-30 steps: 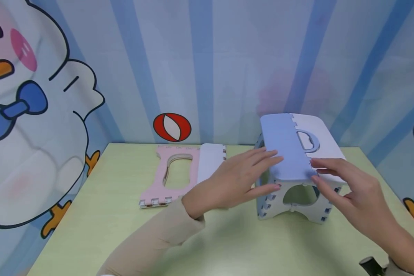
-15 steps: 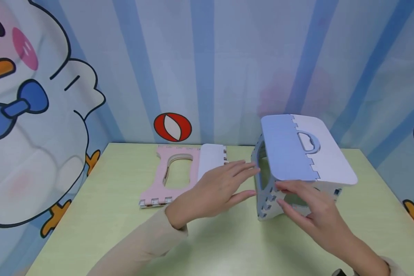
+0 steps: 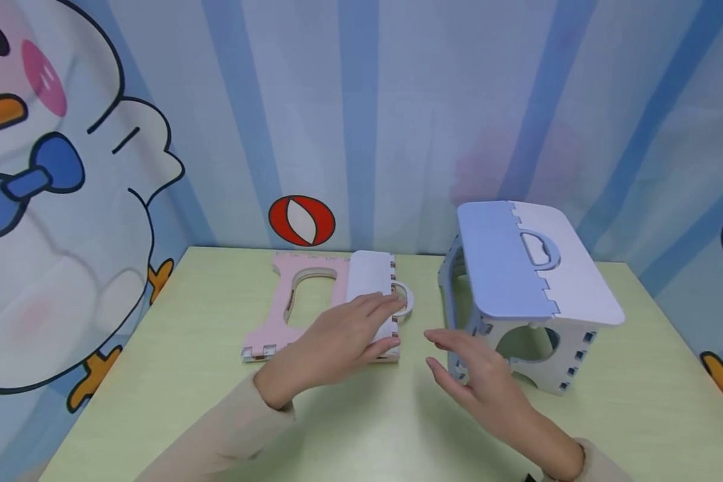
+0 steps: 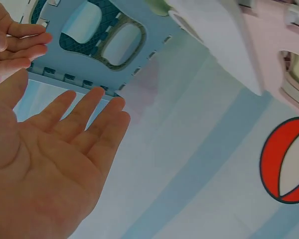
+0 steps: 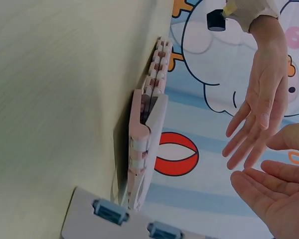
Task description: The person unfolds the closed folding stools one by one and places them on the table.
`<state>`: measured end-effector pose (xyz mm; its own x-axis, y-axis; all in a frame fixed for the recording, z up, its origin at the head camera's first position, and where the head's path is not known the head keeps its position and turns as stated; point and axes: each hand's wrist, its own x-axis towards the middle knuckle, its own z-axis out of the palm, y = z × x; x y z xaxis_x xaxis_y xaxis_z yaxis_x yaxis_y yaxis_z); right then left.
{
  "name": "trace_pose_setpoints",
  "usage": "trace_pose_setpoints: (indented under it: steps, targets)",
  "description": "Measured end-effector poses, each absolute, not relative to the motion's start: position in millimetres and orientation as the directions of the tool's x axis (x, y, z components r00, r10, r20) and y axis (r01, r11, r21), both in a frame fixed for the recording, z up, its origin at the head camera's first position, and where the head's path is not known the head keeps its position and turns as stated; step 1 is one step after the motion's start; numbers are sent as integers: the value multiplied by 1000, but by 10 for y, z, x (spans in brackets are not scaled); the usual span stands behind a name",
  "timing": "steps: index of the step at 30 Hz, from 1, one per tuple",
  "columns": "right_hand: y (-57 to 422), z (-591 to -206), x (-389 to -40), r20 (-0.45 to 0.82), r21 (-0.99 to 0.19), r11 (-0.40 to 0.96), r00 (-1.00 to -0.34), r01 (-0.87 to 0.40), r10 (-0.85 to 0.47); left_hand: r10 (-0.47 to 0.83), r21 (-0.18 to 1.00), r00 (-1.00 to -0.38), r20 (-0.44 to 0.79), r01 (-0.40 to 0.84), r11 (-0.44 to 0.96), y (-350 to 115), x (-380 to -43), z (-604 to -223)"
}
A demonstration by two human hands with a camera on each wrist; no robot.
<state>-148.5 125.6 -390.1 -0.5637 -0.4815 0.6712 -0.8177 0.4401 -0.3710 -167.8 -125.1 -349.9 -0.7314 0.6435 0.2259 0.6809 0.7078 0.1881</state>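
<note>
A folded stool, pink (image 3: 278, 301) with a white seat panel (image 3: 369, 271) and a white loop handle (image 3: 410, 298), lies flat on the table. My left hand (image 3: 334, 341) hovers over its front right part, fingers extended and holding nothing. To the right stands an unfolded step stool (image 3: 500, 268) with a blue and white top and a blue handle. My right hand (image 3: 488, 381) is in front of that stool's left corner, fingers loosely bent, nothing in them. In the right wrist view the folded stool (image 5: 138, 132) appears edge-on, clear of both hands.
The pale green table (image 3: 175, 375) ends at the back against a blue striped backdrop (image 3: 422, 120) printed with cartoon figures and a red ball (image 3: 322, 221). A small black device (image 5: 216, 21) sits by the left sleeve in the right wrist view.
Both hands have moved left, away from the unfolded stool, the left one now over the folded stool. The folded stool's handle has come into sight. Neither stool has visibly moved.
</note>
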Motion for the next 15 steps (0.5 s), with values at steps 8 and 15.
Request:
trace_pose_setpoints:
  steps: [8, 15]
  targets:
    - [1056, -4053, -1635, 696, -369, 481, -579, -796, -425, 589, 212, -789, 176, 614, 760, -1516, -1658, -3582]
    - [943, -4137, -1733, 624, -443, 537, -677, -718, -390, 551, 235, -820, 154, 572, 786, -1761, -1659, -3709]
